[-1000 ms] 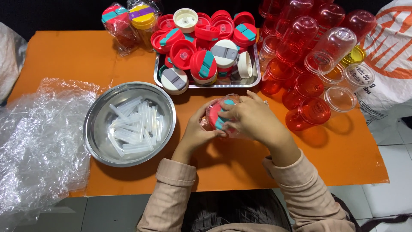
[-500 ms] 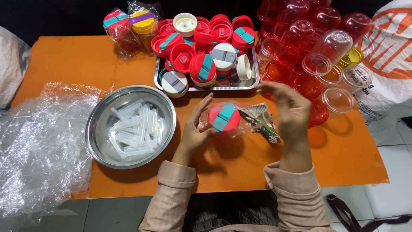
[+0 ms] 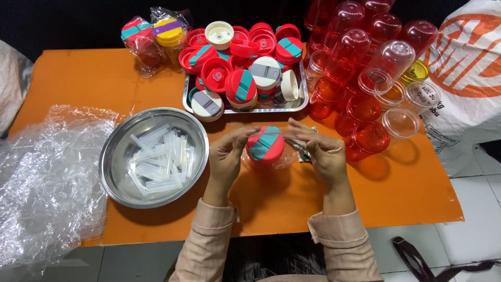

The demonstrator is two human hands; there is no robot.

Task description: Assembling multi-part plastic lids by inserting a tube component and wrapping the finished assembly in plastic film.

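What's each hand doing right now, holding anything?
Left hand: fingers closed on the side of the red cup with the teal-banded lid.
Right hand: fingers pinching the clear plastic wrap at that cup.

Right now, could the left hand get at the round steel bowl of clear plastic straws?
Probably yes: the left hand sits just beside the steel bowl, with only bare orange table between, but it's holding the red cup.

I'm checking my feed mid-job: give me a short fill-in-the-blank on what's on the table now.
1. The left hand and right hand hold a red cup with a ____ strip on its lid.
2. The round steel bowl holds clear plastic ____.
3. The rectangular tray is piled with ____.

Missing words: teal; straws; lids
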